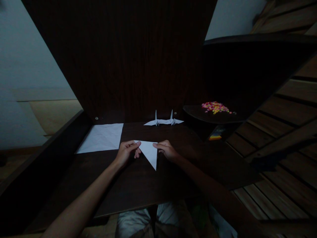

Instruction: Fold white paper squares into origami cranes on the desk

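Observation:
A white sheet of paper folded into a triangle (pixel 150 153) is held between both hands above the dark desk, one point facing me. My left hand (pixel 128 152) pinches its upper left corner between thumb and fingers. At the upper right corner, my right hand (pixel 167 150) grips the paper with the thumb on top; the fingers beneath are partly hidden. Beyond the hands stand two white origami cranes (pixel 163 122) side by side, their wings touching. To the left lies a flat, creased white sheet of paper (pixel 101 137).
The dark wooden desk (pixel 138 191) has a raised back panel and a side board (pixel 44 158) on the left. A rounded shelf (pixel 192 111) on the right bears a pile of small colourful pieces (pixel 215 107). Under it sits a colourful item (pixel 216 135), too dim to name.

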`<state>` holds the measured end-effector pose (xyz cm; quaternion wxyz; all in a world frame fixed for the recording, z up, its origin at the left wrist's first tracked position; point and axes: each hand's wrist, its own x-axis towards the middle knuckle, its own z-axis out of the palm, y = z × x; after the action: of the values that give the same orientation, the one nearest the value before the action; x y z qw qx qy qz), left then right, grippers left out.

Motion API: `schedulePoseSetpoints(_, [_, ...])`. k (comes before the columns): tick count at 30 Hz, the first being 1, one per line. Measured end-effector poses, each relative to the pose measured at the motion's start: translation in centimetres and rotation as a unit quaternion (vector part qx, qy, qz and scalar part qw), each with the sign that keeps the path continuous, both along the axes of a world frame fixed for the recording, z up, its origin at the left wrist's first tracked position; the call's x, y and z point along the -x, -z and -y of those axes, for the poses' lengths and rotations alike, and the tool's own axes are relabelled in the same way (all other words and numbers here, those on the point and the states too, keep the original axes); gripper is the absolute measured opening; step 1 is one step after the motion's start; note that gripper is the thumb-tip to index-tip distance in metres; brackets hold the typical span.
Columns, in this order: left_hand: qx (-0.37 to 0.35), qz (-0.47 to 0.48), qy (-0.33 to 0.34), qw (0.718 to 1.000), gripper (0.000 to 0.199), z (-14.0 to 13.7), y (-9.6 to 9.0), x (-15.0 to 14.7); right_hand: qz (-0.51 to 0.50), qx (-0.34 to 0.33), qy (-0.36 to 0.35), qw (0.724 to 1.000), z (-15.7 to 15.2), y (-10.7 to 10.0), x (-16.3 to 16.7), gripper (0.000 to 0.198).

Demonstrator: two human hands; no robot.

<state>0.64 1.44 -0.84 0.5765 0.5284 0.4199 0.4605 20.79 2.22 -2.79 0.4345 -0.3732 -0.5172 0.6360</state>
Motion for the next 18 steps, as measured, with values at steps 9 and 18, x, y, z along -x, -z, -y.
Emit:
schedulePoseSetpoints(9, [0.001, 0.048, -0.059, 0.997, 0.033, -0.41, 0.09, 0.16, 0.062, -0.035, -0.095, 0.993, 0.80, -0.81, 0.15, 0.035])
schedulePoseSetpoints(18, [-0.047, 0.023, -0.116, 0.992, 0.029, -0.89, 0.36, 0.32, 0.057, -0.044, -0.087, 0.994, 0.56, -0.32, 0.43, 0.035])
